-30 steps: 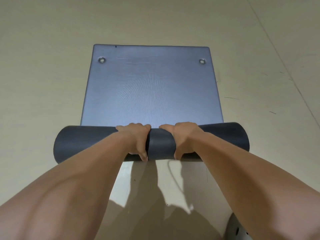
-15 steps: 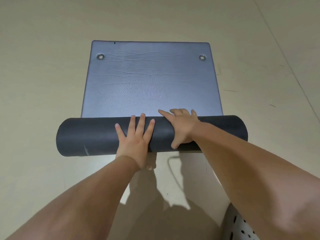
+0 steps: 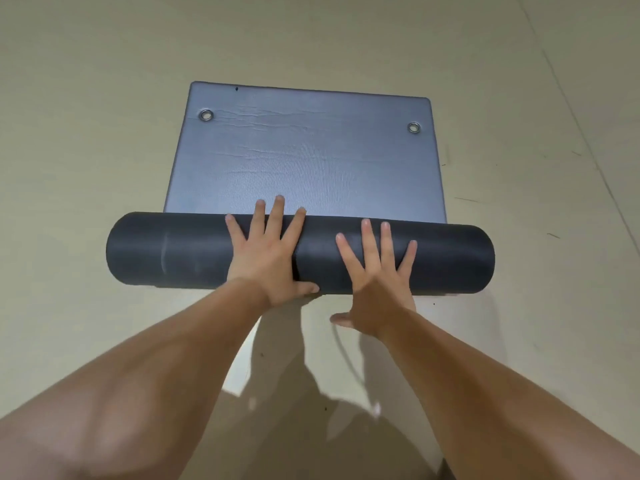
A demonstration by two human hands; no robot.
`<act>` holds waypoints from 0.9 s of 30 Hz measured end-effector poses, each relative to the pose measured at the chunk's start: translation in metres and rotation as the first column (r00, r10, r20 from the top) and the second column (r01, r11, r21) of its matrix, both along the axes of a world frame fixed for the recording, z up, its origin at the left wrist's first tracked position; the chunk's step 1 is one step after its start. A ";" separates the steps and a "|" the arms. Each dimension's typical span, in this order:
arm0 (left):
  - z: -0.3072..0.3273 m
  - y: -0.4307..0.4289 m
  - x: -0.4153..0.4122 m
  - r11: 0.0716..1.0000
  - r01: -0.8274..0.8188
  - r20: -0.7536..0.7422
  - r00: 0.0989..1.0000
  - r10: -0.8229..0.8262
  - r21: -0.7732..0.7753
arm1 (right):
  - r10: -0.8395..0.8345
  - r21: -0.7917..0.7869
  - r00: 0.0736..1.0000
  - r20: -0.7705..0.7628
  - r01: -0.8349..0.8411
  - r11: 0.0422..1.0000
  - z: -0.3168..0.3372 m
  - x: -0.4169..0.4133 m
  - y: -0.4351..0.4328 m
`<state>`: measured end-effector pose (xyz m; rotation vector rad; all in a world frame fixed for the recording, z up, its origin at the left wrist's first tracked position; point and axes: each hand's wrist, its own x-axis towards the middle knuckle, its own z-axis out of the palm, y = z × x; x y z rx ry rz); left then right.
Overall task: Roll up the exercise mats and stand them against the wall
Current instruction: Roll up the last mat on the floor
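One exercise mat (image 3: 311,161) lies on a pale floor (image 3: 86,133), partly rolled. The rolled portion, a dark roll (image 3: 173,251), sits crosswise at the near end. Its two ends project past the side edges of the unrolled part. The grey-blue remainder lies flat on the floor and extends away from the person, with shallow creases toward its far end. Two metal rings are set near the far corners: the left eyelet (image 3: 206,115) and the right eyelet (image 3: 414,127). The left hand (image 3: 266,258) rests palm down on top of the roll, slightly left of its middle. Its fingers (image 3: 275,216) are straight and spread, the longer tips reaching the roll's far edge, and the thumb lies against the near lower side. The right hand (image 3: 377,275) rests palm down just beside it, right of the middle, with straight, fanned fingers on the roll's top. Its heel overhangs the near edge and its thumb juts sideways off the roll. Neither hand curls round the mat; both press it with open fingers. A strip of roll shows between the hands. Both forearms are bare. A faint pale scuff rings the roll left of the left hand. Arm shadows fall on the floor near the person, and a thin seam (image 3: 571,109) crosses the floor at right.
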<state>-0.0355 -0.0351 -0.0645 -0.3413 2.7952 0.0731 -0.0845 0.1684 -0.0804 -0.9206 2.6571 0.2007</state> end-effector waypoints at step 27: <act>0.012 -0.031 -0.080 0.997 0.076 0.140 0.987 -0.075 -0.004 | 0.051 0.099 0.992 0.112 -0.062 0.993 0.026 -0.116 -0.068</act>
